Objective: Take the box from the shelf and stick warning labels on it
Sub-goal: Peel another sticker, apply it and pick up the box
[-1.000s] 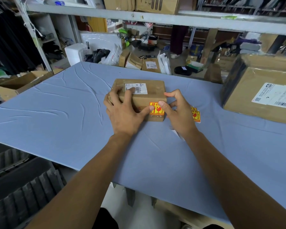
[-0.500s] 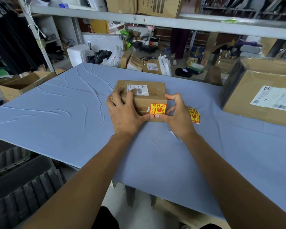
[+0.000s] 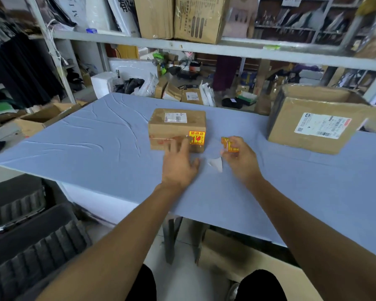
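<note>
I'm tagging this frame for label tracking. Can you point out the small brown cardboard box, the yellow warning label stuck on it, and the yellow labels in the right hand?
small brown cardboard box (image 3: 172,129): head view, front face.
yellow warning label (image 3: 197,137): head view, centre of sticker.
yellow labels (image 3: 228,144): head view, visible part above the fingers.

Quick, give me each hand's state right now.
Left hand: open, fingers spread, holding nothing, in front of the small box.
Right hand: closed on the yellow warning labels.
</note>
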Available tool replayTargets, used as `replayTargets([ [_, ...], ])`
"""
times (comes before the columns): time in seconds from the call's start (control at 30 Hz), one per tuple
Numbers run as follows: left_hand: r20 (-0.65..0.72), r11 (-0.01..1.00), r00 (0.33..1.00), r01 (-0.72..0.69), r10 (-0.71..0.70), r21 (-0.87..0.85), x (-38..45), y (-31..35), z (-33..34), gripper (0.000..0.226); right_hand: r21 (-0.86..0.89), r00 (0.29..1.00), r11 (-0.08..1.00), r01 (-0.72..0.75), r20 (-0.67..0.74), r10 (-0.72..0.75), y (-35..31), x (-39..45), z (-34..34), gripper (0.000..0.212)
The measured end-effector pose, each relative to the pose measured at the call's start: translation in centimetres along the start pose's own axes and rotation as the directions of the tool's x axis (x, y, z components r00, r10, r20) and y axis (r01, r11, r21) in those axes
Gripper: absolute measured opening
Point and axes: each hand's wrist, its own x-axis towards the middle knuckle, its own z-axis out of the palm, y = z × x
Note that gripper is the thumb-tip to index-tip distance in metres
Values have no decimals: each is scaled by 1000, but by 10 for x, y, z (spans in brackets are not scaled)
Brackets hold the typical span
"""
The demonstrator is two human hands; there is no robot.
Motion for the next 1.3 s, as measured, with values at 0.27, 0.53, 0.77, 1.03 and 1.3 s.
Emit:
replayTargets([
  [0.27, 295, 990, 946, -143, 138, -4, -4, 34, 29, 26, -228, 976, 957, 180, 163, -144, 10, -29, -1, 22],
  [0.53, 213, 985, 974, -42, 77, -165, -26, 45, 33, 11, -17, 996, 997, 81, 43, -80, 7, -57, -13, 14],
  [0.77, 203, 881, 977, 155, -68, -448, -42, 44, 21, 10, 72, 994, 992, 99, 41, -102, 5, -78, -20, 9],
  [1.03, 308, 750, 950, 169, 48, -639, -47, 35, 12, 11, 326, 997, 942, -82, 43, 72, 3, -80, -23, 25],
  [1.3, 291, 739, 956, 177, 27, -650, -50, 37, 15, 13, 266, 995, 961, -79, 77, 60, 3, -84, -22, 2],
])
